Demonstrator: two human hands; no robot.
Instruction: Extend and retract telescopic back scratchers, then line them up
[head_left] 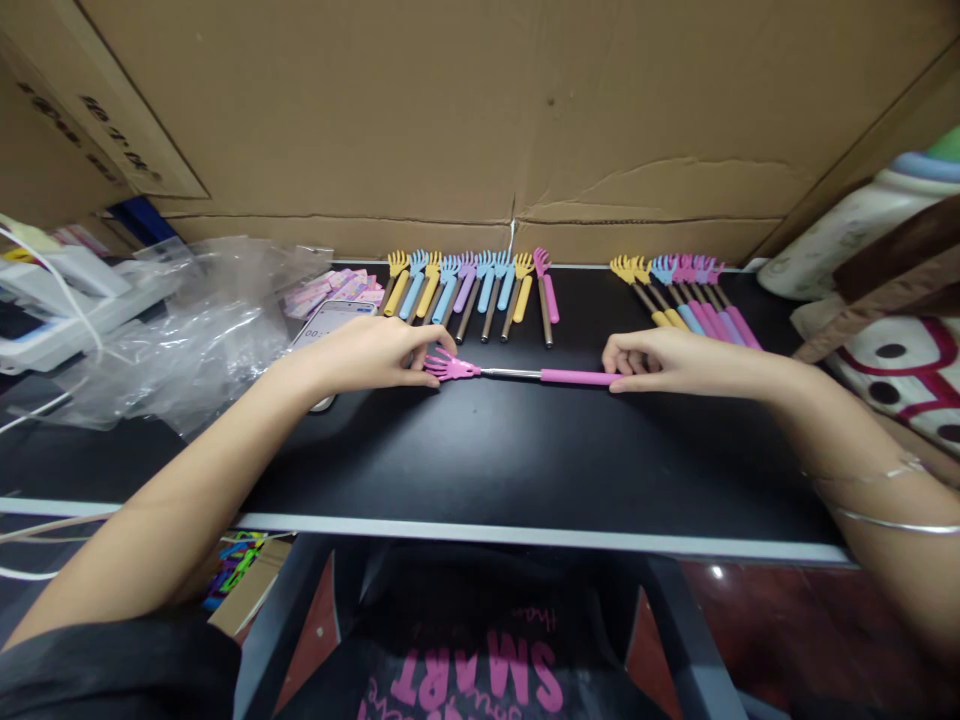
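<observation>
On desk (pixel 480 460): left hand (pixel 371 355) pinches scratcher claw (pixel 450 369), right hand (pixel 671 362) clasps handle (pixel 574 377).

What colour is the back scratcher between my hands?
The back scratcher is pink with a silver rod; head view.

1. The back scratcher (pixel 525 375) has a pink claw-shaped head with spread prongs, a thin silver metal shaft and a pink cylindrical grip.
2. Its shaft is drawn out, leaving bare metal showing between head and grip.
3. It lies flat and nearly level across the black counter (pixel 487 450), with the head on the left and the grip on the right.
4. The left hand (pixel 375 355) pinches the head with its fingertips, and the right hand (pixel 660 362) grasps the far end of the grip.
</observation>
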